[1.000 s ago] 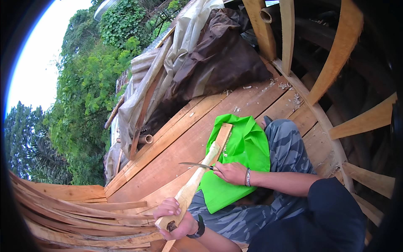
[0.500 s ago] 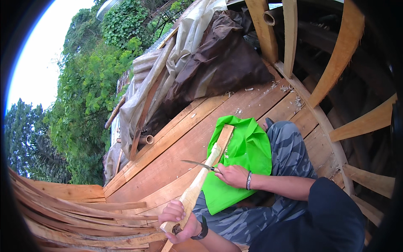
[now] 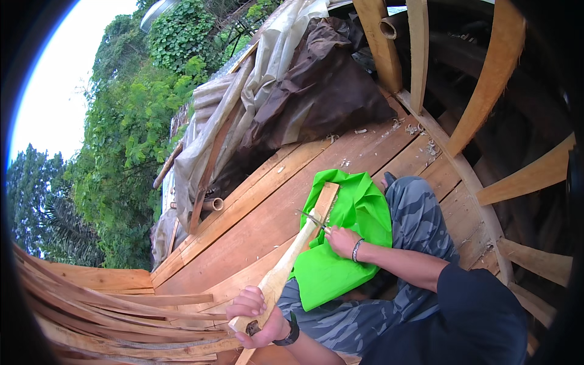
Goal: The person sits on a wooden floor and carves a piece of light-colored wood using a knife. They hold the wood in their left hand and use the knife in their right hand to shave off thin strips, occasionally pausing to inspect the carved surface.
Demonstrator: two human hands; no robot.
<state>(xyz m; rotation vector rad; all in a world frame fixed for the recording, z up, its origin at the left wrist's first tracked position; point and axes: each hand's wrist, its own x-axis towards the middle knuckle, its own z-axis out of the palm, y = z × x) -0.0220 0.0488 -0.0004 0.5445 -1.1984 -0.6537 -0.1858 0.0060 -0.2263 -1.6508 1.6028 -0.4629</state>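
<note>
My left hand (image 3: 260,317) is wrapped around the wide near end of a pale, carved piece of wood (image 3: 281,272), which narrows toward its far end. A dark hollow or knot shows in the near end, by my thumb. My right hand (image 3: 344,242) grips a knife (image 3: 311,219) by its handle; the thin blade lies across the wood close to its narrow far tip. That tip rests on a flat wooden strip (image 3: 327,196) over a bright green cloth (image 3: 359,210) spread on my lap. Small shavings cling to the strip's edge.
I sit on a plank floor (image 3: 243,226) scattered with wood shavings (image 3: 431,146). Long bent strips (image 3: 134,322) are stacked at the lower left. Curved upright ribs (image 3: 493,79) stand along the right. A brown tarp (image 3: 316,91) lies at the back, near a bamboo tube (image 3: 213,204).
My right hand and the knife have moved away from me along the wood, toward its narrow tip. The left hand keeps its hold, shifted very slightly.
</note>
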